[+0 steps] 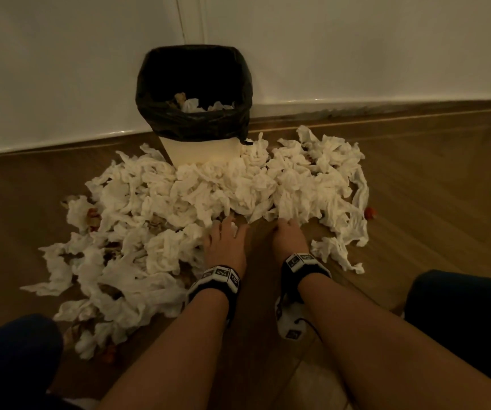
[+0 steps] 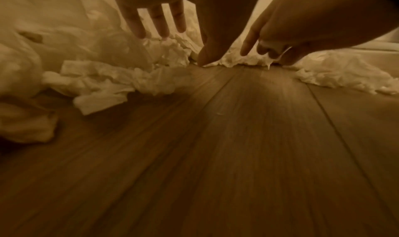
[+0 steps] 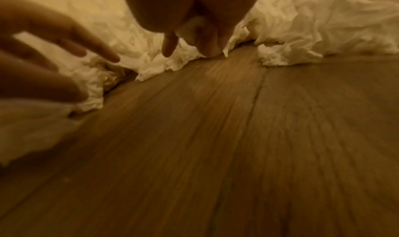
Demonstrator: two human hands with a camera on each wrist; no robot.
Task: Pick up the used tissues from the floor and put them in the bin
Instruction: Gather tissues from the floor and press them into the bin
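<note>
White crumpled tissues lie heaped on the wooden floor before the black-lined bin. At the heap's near edge, the left hand reaches with fingers spread and straight; beside it, the right hand has fingers curled into a tissue.

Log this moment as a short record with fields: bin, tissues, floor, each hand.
bin: black-lined bin against the wall, a few tissues already inside
tissue pile: crumpled white tissue pile spread on the floor in front of the bin
floor: wooden floor
left hand: left hand fingers spread, at the pile's near edge
right hand: right hand fingers curled into tissues at the pile's edge
</note>
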